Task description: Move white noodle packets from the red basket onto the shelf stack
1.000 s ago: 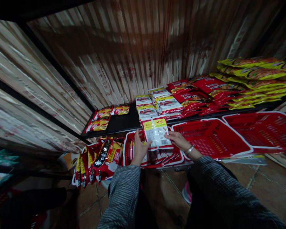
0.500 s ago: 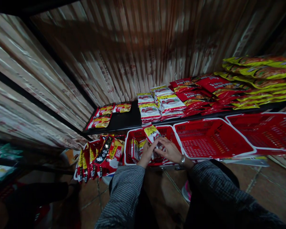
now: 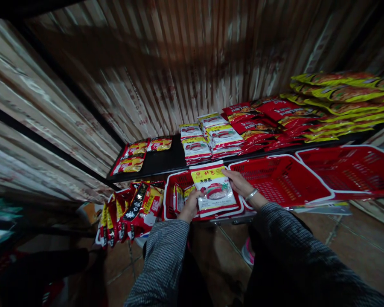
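Between my hands is a white, yellow and red packet of instant noodles (image 3: 213,189), its front face turned up toward me. My left hand (image 3: 190,206) grips its left edge, and my right hand (image 3: 240,183) grips the upper right edge. The packet is over a red basket (image 3: 171,187) with a white rim and covers much of it. Inside that basket, left of the held packet, stand a few similar packets (image 3: 178,198). Just behind on the black shelf lie stacks of the same white noodle packets (image 3: 196,147).
Left of the basket, red and black packets (image 3: 144,204) fill another basket. Red packets (image 3: 252,128) and yellow packets (image 3: 345,94) are piled along the shelf (image 3: 166,164). Two more red baskets (image 3: 275,179) stand at the right. A person's dark-clothed leg (image 3: 45,266) shows at lower left.
The noodle packet has come up out of the basket and now faces me flat. My hands, close together before, have moved apart to its two sides. The view has shifted slightly.
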Motion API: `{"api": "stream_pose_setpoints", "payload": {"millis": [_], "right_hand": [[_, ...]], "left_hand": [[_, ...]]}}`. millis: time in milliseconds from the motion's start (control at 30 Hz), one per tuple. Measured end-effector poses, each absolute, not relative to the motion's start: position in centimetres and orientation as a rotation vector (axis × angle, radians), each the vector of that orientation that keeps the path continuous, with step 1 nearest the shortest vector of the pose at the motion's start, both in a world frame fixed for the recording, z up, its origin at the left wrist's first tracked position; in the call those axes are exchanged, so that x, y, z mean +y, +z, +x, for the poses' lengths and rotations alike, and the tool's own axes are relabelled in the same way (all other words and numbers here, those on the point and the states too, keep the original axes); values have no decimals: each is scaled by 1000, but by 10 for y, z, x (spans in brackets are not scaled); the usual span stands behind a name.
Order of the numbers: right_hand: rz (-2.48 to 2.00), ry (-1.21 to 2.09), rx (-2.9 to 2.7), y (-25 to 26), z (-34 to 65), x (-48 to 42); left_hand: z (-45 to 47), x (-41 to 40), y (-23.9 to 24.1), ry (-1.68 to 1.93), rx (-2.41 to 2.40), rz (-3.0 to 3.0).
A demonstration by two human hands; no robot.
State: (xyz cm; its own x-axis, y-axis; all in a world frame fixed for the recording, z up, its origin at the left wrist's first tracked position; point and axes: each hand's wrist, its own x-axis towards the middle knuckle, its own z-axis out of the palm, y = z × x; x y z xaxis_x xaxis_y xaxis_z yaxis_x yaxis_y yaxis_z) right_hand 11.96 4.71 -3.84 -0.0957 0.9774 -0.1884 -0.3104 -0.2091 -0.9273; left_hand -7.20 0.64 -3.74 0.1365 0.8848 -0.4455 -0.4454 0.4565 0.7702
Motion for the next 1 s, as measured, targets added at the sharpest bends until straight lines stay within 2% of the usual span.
{"api": "stream_pose_setpoints", "payload": {"millis": [100,433,600,667,767,867,1000], "right_hand": [[-1054,1644,-794,-37,117,48],[-1092,1467,-746,-50,118,56],[-1291,943,-1047,-43,133,59],[-1331,850,-1297,-39,134,56],[-1299,968,-1592,-39,131,54],[-1284,1081,-1664,-43,127,56],[-1406,958,-1599,-47,126,60]], "left_hand": [[-71,4,-41,982,1047,553],[-70,-2,-34,1004,1035,880],[-75,1,-47,883,1094,1010],[-74,0,-54,795,1144,1078],[-71,-2,-61,726,1128,1144],[-69,-4,-64,734,1073,1155],[-67,-4,-63,704,1069,1069]]}}
